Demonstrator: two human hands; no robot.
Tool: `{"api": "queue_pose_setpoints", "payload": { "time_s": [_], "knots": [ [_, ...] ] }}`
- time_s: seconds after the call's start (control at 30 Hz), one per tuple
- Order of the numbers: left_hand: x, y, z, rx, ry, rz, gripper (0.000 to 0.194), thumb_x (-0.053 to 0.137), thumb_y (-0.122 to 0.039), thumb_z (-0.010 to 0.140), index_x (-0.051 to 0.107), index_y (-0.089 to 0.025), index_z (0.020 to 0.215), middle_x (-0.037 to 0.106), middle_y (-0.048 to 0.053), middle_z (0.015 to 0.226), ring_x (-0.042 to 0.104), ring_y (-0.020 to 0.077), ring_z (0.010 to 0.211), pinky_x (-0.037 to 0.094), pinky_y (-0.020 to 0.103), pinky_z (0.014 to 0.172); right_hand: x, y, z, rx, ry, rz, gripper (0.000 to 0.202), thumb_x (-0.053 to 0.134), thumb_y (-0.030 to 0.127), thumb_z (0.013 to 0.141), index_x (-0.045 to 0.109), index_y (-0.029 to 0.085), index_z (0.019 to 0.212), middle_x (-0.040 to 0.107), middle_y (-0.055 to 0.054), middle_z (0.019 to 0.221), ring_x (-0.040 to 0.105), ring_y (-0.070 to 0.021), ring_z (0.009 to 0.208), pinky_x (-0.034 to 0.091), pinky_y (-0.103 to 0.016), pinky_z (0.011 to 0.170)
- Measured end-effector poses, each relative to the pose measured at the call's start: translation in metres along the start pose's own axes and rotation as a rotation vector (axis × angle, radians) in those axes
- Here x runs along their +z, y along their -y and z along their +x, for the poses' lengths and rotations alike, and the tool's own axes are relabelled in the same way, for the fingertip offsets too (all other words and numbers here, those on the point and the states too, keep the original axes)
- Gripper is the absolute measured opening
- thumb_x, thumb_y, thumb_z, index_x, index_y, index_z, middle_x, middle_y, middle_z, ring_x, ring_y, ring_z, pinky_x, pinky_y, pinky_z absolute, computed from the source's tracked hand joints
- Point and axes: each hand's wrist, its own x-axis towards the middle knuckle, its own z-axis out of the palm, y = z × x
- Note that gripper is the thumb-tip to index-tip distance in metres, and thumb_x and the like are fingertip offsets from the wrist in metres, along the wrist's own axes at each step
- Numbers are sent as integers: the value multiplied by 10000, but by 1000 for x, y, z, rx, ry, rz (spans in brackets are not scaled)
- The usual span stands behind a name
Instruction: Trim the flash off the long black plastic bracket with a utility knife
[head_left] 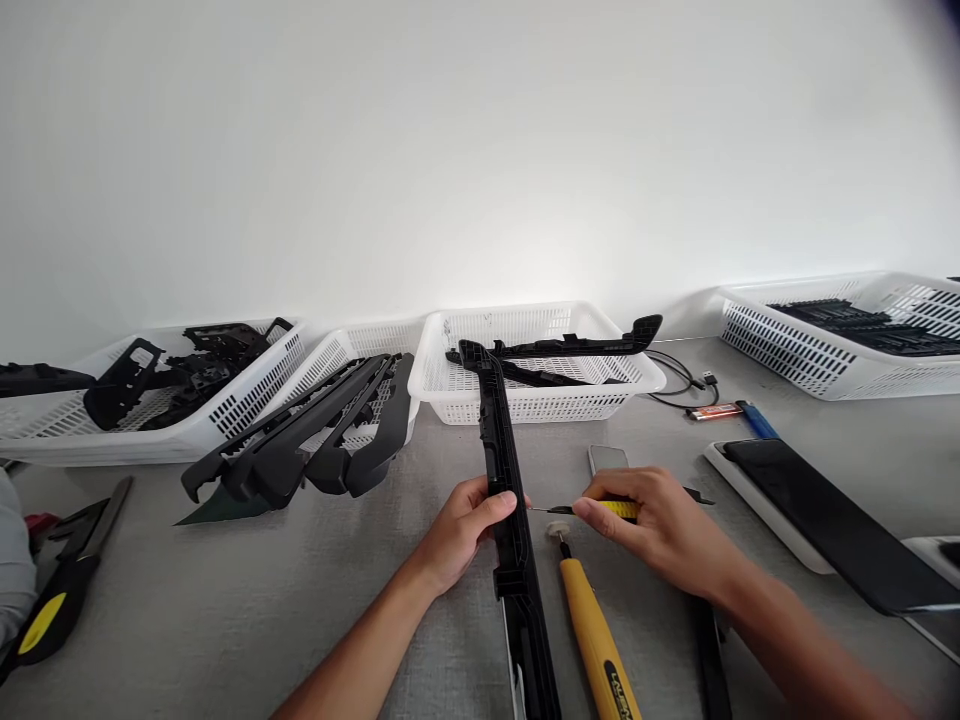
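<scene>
my left hand (456,532) clasps long black plastic strip (500,440), seemingly for steadiness; my right hand (664,525) pinches slim yellow-handled metal-tipped tool (619,509).

Brand lettering starting "LAU" on the yellow tool (596,635) at the bottom of the frame, right of centre.
The letters stand on a dark, rounded label (619,690) set along the tool's body and run lengthwise toward the lower edge of the picture; those after "LAU" are too unclear to read surely, and smaller marks seem to follow. Right of centre, near the middle height, the red-and-white packet (714,411) carries pale print, too small to make out. Below it, the yellow grip (619,509) in the right hand (660,525) shows dark marks, partly covered by the fingers; whether they are lettering cannot be told.
</scene>
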Motion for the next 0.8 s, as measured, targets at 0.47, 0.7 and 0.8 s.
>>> {"api": "queue_pose_setpoints", "payload": {
  "time_s": [0.47, 0.7, 0.8],
  "knots": [
    [2, -2, -2, -31, 118, 117, 536, 757, -632, 863, 752, -129, 1048, 620, 18, 718, 577, 139, 579, 456, 245, 518, 1, -5, 4, 20, -190, -29, 618, 470, 670, 1024, 618, 190, 663, 614, -18, 627, 515, -141, 597, 365, -282, 584],
    [4, -6, -4, 11, 109, 166, 506, 792, -572, 852, 760, -155, 1136, 581, 7, 782, 548, 146, 703, 455, 250, 642, 2, -5, 4, 26, -181, -24, 577, 492, 640, 1029, 654, 187, 710, 639, -17, 669, 529, -142, 620, 371, -274, 604],
    [4, -5, -4, 23, 99, 173, 513, 780, -584, 855, 764, -150, 1129, 574, 6, 800, 529, 147, 726, 447, 258, 679, 3, -5, 3, 18, -169, -16, 544, 508, 620, 1032, 678, 190, 744, 672, -21, 710, 566, -150, 652, 387, -277, 631]
  ]
}}
